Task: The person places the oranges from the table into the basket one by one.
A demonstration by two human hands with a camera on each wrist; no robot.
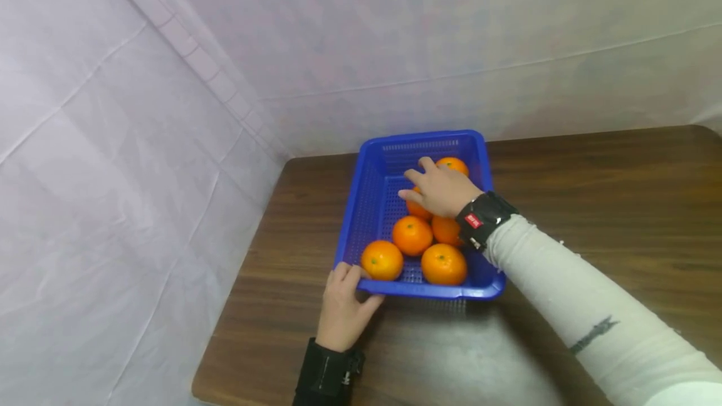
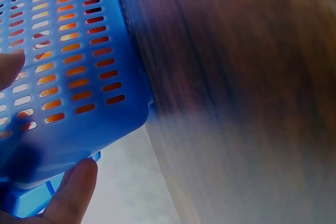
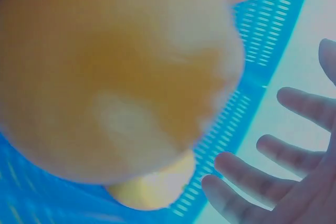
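Observation:
A blue plastic basket [image 1: 369, 171] with slotted walls stands on the table and holds several oranges [image 1: 412, 235]. My left hand [image 1: 341, 312] grips its near left corner, fingers over the rim and thumb along the outer front wall. In the left wrist view, a thumb and a finger [image 2: 76, 190] show against the basket's side. Over the oranges inside the basket, my right hand [image 1: 442, 190] hovers with fingers spread and nothing in its grasp. The right wrist view shows those spread fingers [image 3: 252, 182] beside a large, blurred orange [image 3: 121, 77]. The hand partly hides two oranges.
The dark wooden table [image 1: 592, 187] extends to the right of the basket. White sheeting [image 1: 451, 30] hangs behind the table and along its left side. A black strap [image 1: 487, 218] circles the right wrist, above a white sleeve [image 1: 586, 306].

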